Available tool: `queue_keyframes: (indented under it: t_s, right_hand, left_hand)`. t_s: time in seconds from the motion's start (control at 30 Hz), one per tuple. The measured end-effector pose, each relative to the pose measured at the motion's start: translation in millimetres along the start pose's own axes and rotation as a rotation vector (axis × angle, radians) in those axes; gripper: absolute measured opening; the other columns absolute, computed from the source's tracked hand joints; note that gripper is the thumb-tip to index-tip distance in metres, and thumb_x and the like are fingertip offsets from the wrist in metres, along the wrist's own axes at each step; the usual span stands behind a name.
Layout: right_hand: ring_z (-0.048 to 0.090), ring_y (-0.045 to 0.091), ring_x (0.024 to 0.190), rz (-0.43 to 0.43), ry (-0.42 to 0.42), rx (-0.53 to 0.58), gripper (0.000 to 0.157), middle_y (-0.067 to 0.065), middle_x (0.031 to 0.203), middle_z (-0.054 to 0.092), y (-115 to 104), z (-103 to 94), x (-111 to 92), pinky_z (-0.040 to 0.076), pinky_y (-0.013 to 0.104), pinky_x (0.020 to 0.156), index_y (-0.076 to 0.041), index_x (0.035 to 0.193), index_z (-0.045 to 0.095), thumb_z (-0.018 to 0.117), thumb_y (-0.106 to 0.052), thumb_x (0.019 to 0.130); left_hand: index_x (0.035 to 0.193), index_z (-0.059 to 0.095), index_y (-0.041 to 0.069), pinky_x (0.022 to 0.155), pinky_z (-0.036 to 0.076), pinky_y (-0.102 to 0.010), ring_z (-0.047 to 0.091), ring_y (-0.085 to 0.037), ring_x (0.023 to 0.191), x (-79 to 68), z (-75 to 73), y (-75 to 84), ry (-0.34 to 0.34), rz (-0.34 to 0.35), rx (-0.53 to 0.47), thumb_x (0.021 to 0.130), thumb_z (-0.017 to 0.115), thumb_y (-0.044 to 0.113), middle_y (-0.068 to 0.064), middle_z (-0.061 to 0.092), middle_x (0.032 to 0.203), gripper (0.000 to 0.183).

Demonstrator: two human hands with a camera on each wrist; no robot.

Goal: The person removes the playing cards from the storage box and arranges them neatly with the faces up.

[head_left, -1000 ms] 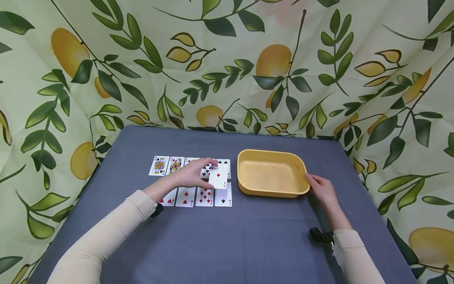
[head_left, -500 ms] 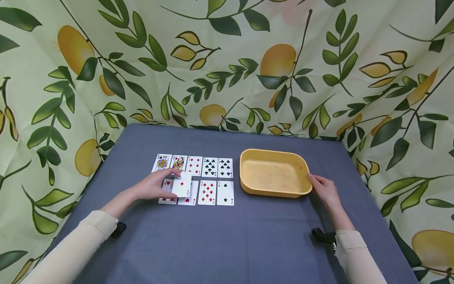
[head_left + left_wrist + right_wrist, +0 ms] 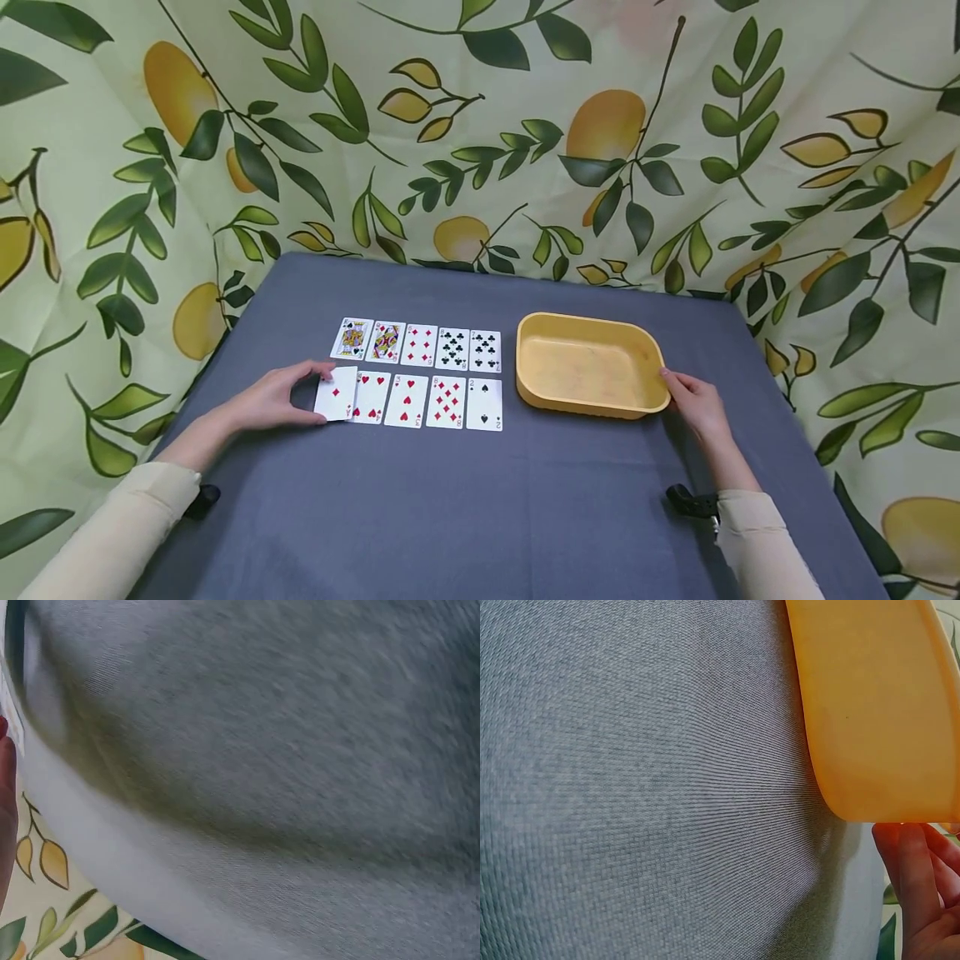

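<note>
My left hand (image 3: 270, 398) pinches an ace of diamonds (image 3: 335, 394) by its left side, thumb at the lower corner and fingers at the upper. The card is at the left end of the lower row of playing cards, slightly overlapping a heart card (image 3: 371, 398). To its right in that row lie a three of hearts (image 3: 407, 402), an eight of diamonds (image 3: 446, 403) and a two of spades (image 3: 484, 406). My right hand (image 3: 697, 406) holds the right rim of a yellow plastic tub (image 3: 592, 406); in the right wrist view its fingertips meet the tub's end wall.
Behind the lower row lies an upper row: a king (image 3: 352, 339), a queen (image 3: 386, 342), a diamond card (image 3: 418, 345) and two club cards, one (image 3: 453, 348) beside the other (image 3: 485, 351). A grey-blue cloth (image 3: 480, 508) covers the table. A patterned curtain (image 3: 480, 125) hangs behind.
My left hand has carried the ace of diamonds leftward from above the right part of the rows to the lower row's left end. My right hand stays at the tub's rim.
</note>
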State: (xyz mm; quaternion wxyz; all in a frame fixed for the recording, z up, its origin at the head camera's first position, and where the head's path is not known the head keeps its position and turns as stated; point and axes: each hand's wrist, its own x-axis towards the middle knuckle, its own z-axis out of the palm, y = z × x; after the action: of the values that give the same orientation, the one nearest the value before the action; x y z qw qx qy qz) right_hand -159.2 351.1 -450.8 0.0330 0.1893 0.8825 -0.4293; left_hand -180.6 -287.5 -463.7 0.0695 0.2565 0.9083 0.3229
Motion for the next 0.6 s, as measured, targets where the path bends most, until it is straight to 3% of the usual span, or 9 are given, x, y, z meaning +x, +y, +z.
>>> queue_keyframes:
  t_s: [0.17,0.3,0.6]
  right_hand:
    - [0.053,0.005,0.070,-0.003,0.004,0.012,0.070,-0.004,0.082,0.061,-0.2,0.4,0.4,0.049,0.021,0.062,0.008,0.133,0.054,0.048,-0.052,0.098]
    - [0.053,0.005,0.070,0.004,0.009,0.010,0.070,-0.003,0.083,0.062,-0.3,0.7,-0.5,0.049,0.021,0.062,0.008,0.133,0.054,0.048,-0.053,0.098]
    - [0.054,0.005,0.071,0.011,0.008,-0.002,0.070,0.001,0.090,0.064,-2.5,1.6,-2.3,0.050,0.021,0.063,0.008,0.133,0.054,0.048,-0.052,0.098]
  left_hand:
    - [0.108,0.058,0.016,0.099,0.035,-0.028,0.049,-0.036,0.126,-4.7,-3.1,-4.6,-0.017,0.015,0.002,0.073,0.087,0.032,-0.012,0.057,0.136,0.048]
    - [0.107,0.058,0.016,0.098,0.034,-0.023,0.049,-0.035,0.126,-3.3,-5.0,-7.9,-0.029,0.022,0.011,0.074,0.086,0.032,-0.012,0.057,0.136,0.046]
    - [0.108,0.058,0.015,0.099,0.040,-0.042,0.052,-0.033,0.122,2.0,-7.8,-10.9,-0.091,0.036,0.072,0.074,0.086,0.026,-0.014,0.057,0.136,0.045]
